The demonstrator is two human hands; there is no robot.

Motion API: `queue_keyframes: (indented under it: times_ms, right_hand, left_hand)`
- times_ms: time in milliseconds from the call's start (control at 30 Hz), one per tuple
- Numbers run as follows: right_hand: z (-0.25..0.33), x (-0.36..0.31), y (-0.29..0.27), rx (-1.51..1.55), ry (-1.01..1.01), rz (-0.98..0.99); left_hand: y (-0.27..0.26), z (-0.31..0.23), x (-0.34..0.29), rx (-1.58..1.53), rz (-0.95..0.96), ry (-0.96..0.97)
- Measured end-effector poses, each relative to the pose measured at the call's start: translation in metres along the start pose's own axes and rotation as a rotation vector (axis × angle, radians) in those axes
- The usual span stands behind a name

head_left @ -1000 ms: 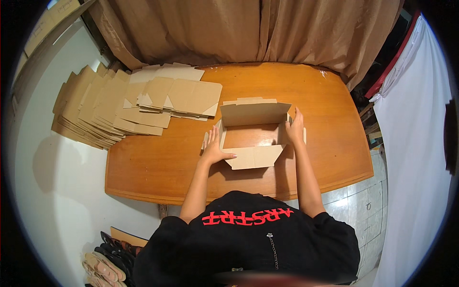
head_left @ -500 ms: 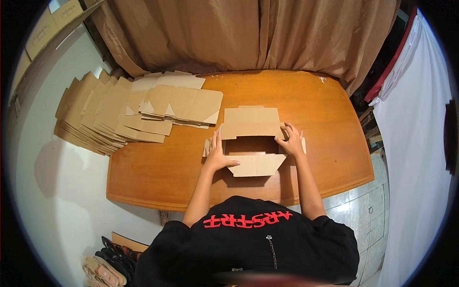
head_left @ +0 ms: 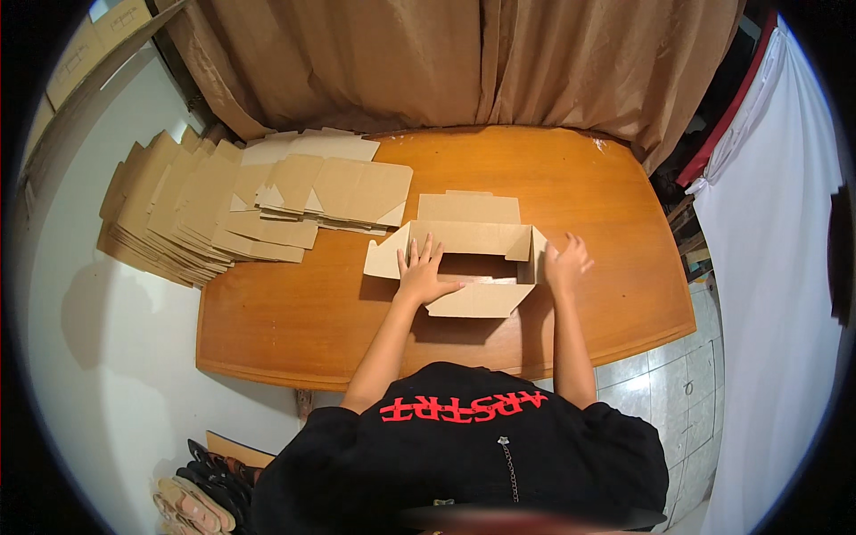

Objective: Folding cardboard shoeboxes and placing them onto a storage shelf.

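A brown cardboard box stands on the wooden table in front of me, its top gaping and its flaps folded outward. My left hand lies spread over the box's left wall, fingers reaching over its edge and thumb along the near side. Beyond that hand a left side flap sticks out. On the other side, my right hand is at the right side flap, fingers apart and partly bent; whether they touch it I cannot tell. The near flap slopes toward me, while the far flap leans back.
Stacks of flattened cardboard boxes cover the far left of the wooden table. A brown curtain hangs behind it, and a white cloth at the right. Footwear lies on the floor at lower left.
The left side flap has swung outward, and the box's far wall stands more upright. My left hand has shifted right onto the box wall; my right hand has moved outward to the right flap.
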State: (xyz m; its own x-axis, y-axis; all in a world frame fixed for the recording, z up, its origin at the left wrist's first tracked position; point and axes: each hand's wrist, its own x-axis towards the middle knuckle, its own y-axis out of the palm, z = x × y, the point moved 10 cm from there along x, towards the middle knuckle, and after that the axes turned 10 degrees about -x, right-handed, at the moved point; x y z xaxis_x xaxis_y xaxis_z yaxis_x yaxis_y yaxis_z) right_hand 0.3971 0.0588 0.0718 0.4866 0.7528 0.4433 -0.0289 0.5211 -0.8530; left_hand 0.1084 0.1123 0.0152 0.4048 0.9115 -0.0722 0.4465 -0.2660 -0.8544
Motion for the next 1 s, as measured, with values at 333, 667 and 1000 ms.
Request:
queue_keyframes:
  times_ms: [333, 667, 1000]
  right_hand:
    - [-0.031, -0.013, 0.048, 0.986, 0.419, 0.583]
    - [0.060, -0.017, 0.050, 0.412, -0.114, 0.258]
    - [0.064, -0.028, 0.049, 0.098, -0.065, 0.354]
  left_hand:
    - [-0.009, -0.011, -0.007, -0.010, -0.010, 0.017]
    - [-0.010, -0.010, -0.005, -0.026, -0.134, 0.083]
    - [-0.007, -0.009, -0.005, 0.010, -0.115, 0.071]
